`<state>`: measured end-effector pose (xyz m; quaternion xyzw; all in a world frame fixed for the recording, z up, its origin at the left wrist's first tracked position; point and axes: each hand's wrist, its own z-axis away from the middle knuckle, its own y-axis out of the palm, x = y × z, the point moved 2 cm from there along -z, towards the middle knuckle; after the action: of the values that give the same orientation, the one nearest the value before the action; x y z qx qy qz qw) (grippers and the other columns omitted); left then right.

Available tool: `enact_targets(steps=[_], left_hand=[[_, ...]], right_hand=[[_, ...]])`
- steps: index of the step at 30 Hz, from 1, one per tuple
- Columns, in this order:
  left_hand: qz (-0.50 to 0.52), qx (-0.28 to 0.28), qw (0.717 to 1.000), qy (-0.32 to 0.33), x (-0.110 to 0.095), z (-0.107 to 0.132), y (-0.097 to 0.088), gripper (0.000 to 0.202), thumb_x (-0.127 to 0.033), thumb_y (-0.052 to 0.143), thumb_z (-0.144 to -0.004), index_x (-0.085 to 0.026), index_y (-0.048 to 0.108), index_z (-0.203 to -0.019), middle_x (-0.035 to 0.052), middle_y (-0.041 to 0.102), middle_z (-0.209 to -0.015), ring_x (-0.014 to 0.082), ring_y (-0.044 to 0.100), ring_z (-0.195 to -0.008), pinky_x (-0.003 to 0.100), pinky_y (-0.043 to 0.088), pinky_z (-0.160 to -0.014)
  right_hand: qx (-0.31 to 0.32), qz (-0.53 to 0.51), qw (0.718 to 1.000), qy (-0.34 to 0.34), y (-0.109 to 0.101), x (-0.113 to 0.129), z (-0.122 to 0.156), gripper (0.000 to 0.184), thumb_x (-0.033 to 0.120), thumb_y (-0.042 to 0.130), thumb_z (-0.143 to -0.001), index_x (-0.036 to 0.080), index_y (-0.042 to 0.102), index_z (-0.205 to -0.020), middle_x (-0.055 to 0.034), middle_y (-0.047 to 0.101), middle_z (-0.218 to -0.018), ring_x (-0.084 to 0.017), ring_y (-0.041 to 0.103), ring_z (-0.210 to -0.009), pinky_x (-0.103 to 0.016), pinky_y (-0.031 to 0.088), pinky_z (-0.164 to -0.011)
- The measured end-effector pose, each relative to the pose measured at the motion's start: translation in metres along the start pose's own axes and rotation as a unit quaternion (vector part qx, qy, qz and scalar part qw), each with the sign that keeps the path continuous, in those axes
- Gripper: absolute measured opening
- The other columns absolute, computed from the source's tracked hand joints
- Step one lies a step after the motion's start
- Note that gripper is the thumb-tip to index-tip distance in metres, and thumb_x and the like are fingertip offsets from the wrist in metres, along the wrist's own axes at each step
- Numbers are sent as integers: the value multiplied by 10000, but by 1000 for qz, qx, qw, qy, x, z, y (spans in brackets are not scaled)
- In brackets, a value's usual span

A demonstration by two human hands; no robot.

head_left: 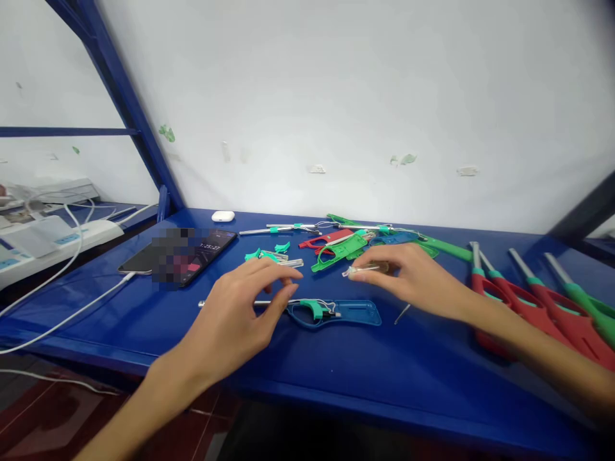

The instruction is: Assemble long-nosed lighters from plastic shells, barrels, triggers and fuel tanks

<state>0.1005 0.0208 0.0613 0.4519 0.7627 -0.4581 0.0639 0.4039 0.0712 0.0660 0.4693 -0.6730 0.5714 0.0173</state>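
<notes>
- your hands are apart from each other, both over the desk, wrists coming in from the lower corners.
- your right hand [416, 278] has thumb and forefinger closed on a small clear part [360, 271], held just above the desk, right of the middle; its details are too small to tell.
- your left hand [240, 301] is curled, palm inward, with a narrow gap between thumb and forefinger tips.
- just beside that thumb lies your blue shell [368, 312], open side up; in it sit a teal trigger [314, 309] and thin wires [302, 303], and a metal tube [262, 303] runs leftward from it, partly behind your left hand.
- a thin pin [402, 314] lies below your right hand.
- beyond your hands are teal bits [282, 248], a green shell [336, 253] overlapping a red shell [317, 242], and more tubes [276, 229].
- at your far right, red lighters [552, 314] and a green lighter [593, 314] lie side by side.
- to your left are two phones [211, 246] and a closed white case [223, 216], its contents hidden.
- the desk [331, 365] is blue, against a white wall [336, 96] with scraps stuck on it; a power strip [67, 235] stands at far left.
</notes>
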Motion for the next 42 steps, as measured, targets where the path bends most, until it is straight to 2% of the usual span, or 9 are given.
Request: enact_targets(steps=[3, 6, 9, 14, 23, 27, 31, 36, 42], left_hand=[[-29, 86, 995, 43, -6, -24, 1, 206, -344, 697, -1061, -328, 902, -1080, 38, 892, -1071, 282, 751, -994, 404, 550, -880], [-50, 181, 980, 68, -11, -52, 5, 202, -337, 706, -1033, -332, 908, -1025, 62, 886, -1043, 307, 748, -990, 414, 549, -859], [-51, 274, 957, 86, -17, -78, 16, 172, -260, 754, -992, -343, 897, -948, 39, 889, -1005, 296, 778, -969, 403, 563, -854], [-29, 385, 918, 93, -23, -104, 38, 257, -123, 878, -950, -367, 903, -874, -42, 880, -892, 212, 807, -809, 331, 543, -763], [-124, 441, 885, 84, -19, -109, 48, 326, -34, 901, -876, -346, 910, -783, 11, 775, -688, 227, 654, -586, 344, 328, -555], [-160, 484, 855, 99, -23, -117, 50, 288, -89, 929, -879, -347, 898, -754, 0, 798, -705, 224, 667, -596, 341, 306, -514], [-202, 506, 829, 126, -33, -121, 54, 338, 3, 831, -818, -306, 843, -679, -7, 749, -654, 197, 574, -539, 351, 263, -502], [-275, 533, 784, 163, -40, -115, 60, 289, -25, 739, -805, -224, 684, -603, 6, 620, -567, 164, 318, -464, 374, 210, -482], [-307, 535, 755, 224, -50, -111, 64, 492, 6, 723, -717, -270, 369, -516, -46, 418, -492, 146, 232, -409, 404, 187, -437]], right_hand=[[6, 1, 1000, -6, -3, -2, 3, 308, 539, 766, -1115, 281, 894, -1005, -19, 874, -891, -179, 704, -671, -332, 515, -607], [29, -1, 999, -18, -1, 2, 4, 349, 539, 762, -1105, 283, 876, -897, 4, 803, -739, -166, 616, -578, -332, 438, -542], [61, -7, 997, -38, 6, 6, 7, 328, 495, 785, -1087, 275, 863, -857, 35, 717, -638, -141, 535, -519, -320, 392, -514], [72, -11, 995, -63, 16, 4, 15, 243, 381, 809, -1078, 265, 857, -870, 57, 745, -662, -113, 556, -510, -295, 408, -518], [50, 33, 991, -120, 16, 0, 23, 212, 364, 783, -1135, 265, 867, -968, 42, 818, -784, -135, 662, -575, -323, 466, -573], [39, 65, 987, -140, 18, 2, 28, 312, 347, 715, -1170, 263, 858, -907, 17, 771, -725, -166, 658, -574, -354, 422, -545], [34, 82, 986, -143, 19, 6, 31, 312, 299, 706, -1166, 254, 855, -896, 16, 752, -708, -167, 633, -557, -356, 378, -537], [41, 86, 986, -137, 16, 11, 31, 240, 183, 751, -1100, 205, 869, -893, 16, 768, -729, -159, 678, -597, -342, 388, -573], [52, 86, 986, -130, 19, 11, 31, 207, 168, 772, -1077, 192, 901, -917, 13, 791, -736, -165, 703, -610, -334, 418, -569]])
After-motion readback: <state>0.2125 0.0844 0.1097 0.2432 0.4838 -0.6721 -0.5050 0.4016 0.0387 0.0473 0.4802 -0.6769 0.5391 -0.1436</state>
